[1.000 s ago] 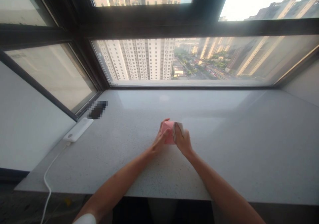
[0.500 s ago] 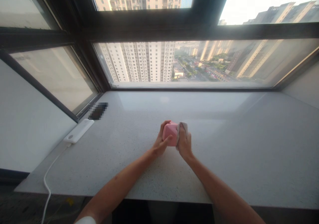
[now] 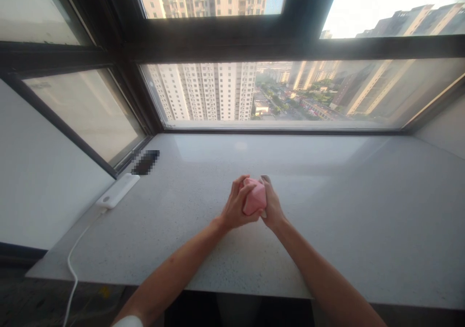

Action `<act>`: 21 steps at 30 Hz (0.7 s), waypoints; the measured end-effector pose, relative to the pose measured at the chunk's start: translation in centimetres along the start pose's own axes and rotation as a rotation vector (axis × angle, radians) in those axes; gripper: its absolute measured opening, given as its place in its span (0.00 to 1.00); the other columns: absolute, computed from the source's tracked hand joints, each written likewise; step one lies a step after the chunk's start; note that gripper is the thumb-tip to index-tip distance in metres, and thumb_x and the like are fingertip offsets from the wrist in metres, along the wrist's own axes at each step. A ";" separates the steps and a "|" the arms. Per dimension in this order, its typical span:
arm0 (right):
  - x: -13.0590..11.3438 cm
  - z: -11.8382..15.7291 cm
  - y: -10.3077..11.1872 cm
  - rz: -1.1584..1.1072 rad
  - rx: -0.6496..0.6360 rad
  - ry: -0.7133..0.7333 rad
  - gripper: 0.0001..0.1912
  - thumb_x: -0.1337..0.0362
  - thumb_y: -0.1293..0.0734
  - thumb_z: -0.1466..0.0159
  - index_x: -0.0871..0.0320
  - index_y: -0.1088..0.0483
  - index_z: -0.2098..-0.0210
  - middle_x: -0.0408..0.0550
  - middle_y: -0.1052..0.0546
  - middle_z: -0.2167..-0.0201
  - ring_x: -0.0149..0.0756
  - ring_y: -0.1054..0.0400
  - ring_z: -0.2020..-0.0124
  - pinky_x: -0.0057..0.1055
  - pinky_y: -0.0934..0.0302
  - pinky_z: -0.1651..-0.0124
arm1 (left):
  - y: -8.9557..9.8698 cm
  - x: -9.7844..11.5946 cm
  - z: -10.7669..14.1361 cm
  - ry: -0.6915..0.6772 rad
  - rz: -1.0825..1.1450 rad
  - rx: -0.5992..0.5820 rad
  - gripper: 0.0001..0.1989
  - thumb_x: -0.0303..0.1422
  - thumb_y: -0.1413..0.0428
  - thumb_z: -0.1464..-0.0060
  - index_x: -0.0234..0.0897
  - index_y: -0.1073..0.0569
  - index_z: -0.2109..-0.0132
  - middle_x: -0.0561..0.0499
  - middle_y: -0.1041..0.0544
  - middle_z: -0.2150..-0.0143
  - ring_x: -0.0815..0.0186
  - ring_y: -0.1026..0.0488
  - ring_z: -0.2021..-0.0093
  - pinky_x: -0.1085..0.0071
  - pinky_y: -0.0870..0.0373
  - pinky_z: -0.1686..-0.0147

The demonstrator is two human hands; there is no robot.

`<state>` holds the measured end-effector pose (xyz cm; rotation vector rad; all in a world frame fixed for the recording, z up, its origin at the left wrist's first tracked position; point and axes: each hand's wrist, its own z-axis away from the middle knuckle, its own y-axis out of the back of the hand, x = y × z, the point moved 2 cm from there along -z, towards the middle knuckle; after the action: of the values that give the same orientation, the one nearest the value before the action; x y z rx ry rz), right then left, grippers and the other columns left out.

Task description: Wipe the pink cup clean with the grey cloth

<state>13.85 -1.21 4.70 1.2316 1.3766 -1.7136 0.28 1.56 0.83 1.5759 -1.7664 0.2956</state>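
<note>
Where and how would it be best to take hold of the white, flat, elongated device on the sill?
I would grip the white, flat, elongated device around its middle, pinching its long sides from above. It lies flat and looks narrow enough there; one long side sits close to the white wall panel, and the thin white cable meets its near end, best avoided.

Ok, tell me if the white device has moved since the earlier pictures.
No: judged against the dark window frame, the white device lies in the same place on the sill.
</note>
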 end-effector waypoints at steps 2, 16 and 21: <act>0.1 0.0 0.0 -0.008 0.024 0.007 0.22 0.43 0.28 0.36 0.50 0.40 0.67 0.33 0.36 0.75 0.29 0.43 0.76 0.24 0.41 0.73 | -0.1 -0.2 0.0 0.040 0.078 0.026 0.39 0.48 0.34 0.38 0.46 0.39 0.27 0.36 0.40 0.27 0.42 0.40 0.25 0.44 0.39 0.27; 1.3 0.6 1.6 0.510 0.016 0.257 0.35 0.33 0.36 0.31 0.53 0.38 0.81 0.40 0.37 0.84 0.30 0.43 0.81 0.28 0.50 0.78 | -1.6 -0.2 -0.2 0.649 0.731 0.102 0.38 0.61 0.43 0.34 0.38 0.35 0.31 0.43 0.21 0.44 0.58 0.23 0.52 0.64 0.24 0.51; 1.1 0.6 1.4 0.542 -0.012 0.252 0.34 0.34 0.36 0.31 0.52 0.39 0.81 0.39 0.39 0.85 0.30 0.45 0.81 0.28 0.51 0.78 | -1.7 -0.2 0.1 0.688 0.679 0.133 0.38 0.62 0.45 0.34 0.38 0.34 0.31 0.42 0.21 0.44 0.57 0.22 0.50 0.63 0.24 0.49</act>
<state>14.51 -2.03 3.15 1.6727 1.0475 -1.2021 1.88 1.32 0.13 0.7414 -1.6582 1.1456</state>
